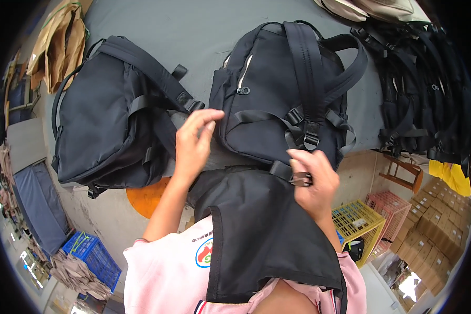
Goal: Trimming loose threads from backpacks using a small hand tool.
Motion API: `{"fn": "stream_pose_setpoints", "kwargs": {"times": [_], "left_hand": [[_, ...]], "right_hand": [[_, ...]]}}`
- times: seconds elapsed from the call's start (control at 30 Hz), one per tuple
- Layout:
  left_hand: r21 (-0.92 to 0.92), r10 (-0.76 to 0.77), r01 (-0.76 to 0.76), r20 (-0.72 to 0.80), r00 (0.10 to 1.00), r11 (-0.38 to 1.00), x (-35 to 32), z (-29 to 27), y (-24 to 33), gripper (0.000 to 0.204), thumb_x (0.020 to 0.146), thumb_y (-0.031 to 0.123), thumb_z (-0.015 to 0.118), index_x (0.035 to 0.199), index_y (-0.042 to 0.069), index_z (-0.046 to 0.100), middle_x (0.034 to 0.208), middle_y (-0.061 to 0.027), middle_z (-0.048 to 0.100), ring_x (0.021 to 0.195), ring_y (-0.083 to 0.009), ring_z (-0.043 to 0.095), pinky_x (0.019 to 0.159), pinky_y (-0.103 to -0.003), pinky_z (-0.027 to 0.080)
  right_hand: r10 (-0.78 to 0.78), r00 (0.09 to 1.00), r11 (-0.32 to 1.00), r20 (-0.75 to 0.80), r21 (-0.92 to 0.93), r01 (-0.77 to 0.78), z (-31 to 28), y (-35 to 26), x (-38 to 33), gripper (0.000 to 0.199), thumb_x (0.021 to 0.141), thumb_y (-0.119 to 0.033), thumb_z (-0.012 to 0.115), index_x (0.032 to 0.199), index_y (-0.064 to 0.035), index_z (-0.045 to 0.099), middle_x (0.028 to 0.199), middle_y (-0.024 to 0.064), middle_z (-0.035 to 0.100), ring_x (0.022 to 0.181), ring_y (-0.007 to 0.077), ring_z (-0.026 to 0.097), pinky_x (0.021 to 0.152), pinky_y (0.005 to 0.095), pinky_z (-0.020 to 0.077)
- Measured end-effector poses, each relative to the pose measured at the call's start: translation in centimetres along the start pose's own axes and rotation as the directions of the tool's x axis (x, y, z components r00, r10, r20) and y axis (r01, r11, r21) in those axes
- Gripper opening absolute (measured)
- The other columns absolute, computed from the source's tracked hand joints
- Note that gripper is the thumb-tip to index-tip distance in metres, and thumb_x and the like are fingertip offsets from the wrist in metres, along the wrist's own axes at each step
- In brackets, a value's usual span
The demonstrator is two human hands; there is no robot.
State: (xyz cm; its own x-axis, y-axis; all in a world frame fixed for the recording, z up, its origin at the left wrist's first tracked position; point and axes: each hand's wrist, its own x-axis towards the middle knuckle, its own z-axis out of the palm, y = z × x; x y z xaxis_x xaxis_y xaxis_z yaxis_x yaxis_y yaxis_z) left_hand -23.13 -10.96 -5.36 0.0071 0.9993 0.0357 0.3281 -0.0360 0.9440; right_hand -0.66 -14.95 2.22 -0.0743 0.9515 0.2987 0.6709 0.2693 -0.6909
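Note:
A black backpack (267,78) lies on the grey table in front of me, its shoulder straps and buckles facing up. My left hand (193,141) is at its lower left side, fingers bent, thumb apart from them, with nothing visible in the grasp. At the pack's bottom edge, my right hand (315,183) is closed around a small brown-and-black piece (301,179); the fingers hide too much of it to tell its kind. The end of a black strap (281,170) shows beside those fingers. To the left, a second black backpack (97,110) rests on its side, near my left hand.
Several black backpacks (424,89) are piled at the table's right end, near pale bags (382,8). A brown paper bag (60,44) stands at the far left. Below are a blue crate (94,259), a yellow crate (358,222), a pink crate (390,212) and stacked cartons (429,225).

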Motion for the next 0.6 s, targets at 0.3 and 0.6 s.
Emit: {"fn": "stream_pose_setpoints", "kwargs": {"times": [0.3,0.6], "left_hand": [[0.369,-0.569,0.465,0.254,0.782,0.804,2.6,0.4,-0.7,0.048,0.078,0.039,0.073,0.091,-0.004,0.057,0.07,-0.0101,0.062,0.066,-0.0158,0.064,0.062,-0.029,0.052],[-0.429,-0.529,0.668,0.408,0.744,0.608,-0.1,6.4,-2.1,0.016,0.087,0.011,0.064,0.082,0.001,0.051,0.08,-0.0092,0.064,0.073,-0.0161,0.066,0.062,-0.029,0.056]], "right_hand": [[0.014,0.892,0.998,0.453,-0.068,0.019,4.5,1.1,-1.4,0.038,0.068,-0.004,0.07,0.103,-0.0071,0.056,0.089,0.0074,0.052,0.064,0.0273,0.062,0.054,0.0372,0.0484],[0.086,0.971,0.969,0.223,-0.246,-0.03,4.0,3.1,-2.1,0.049,0.063,0.0,0.072,0.109,-0.008,0.057,0.096,0.0075,0.052,0.067,0.0259,0.062,0.056,0.0372,0.0491]]}}
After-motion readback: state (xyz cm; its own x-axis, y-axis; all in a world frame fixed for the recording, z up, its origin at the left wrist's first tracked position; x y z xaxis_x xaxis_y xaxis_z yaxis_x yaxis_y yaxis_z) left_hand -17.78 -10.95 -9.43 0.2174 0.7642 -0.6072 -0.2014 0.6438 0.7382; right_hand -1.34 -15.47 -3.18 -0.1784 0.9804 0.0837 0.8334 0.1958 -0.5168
